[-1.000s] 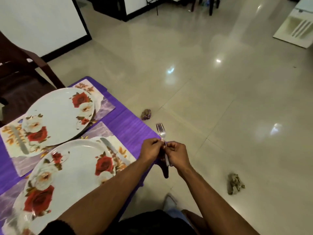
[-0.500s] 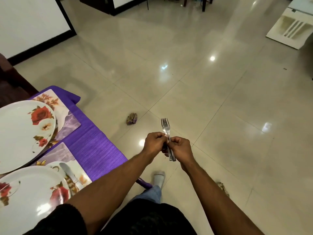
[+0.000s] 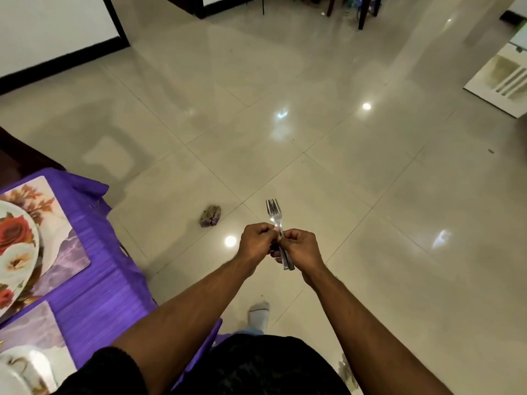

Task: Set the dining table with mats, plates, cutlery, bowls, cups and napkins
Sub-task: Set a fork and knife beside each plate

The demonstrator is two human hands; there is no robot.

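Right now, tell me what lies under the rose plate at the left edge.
A floral placemat lies under the rose plate, on the purple tablecloth. The plate hides the mat's middle.

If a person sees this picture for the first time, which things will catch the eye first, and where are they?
First come the forks, held up over the shiny floor at the centre, with the left hand and right hand both pinching their handles. Next is the purple tablecloth at the left edge, with a rose-patterned plate on a mat. A small crumpled scrap lies on the floor between them.
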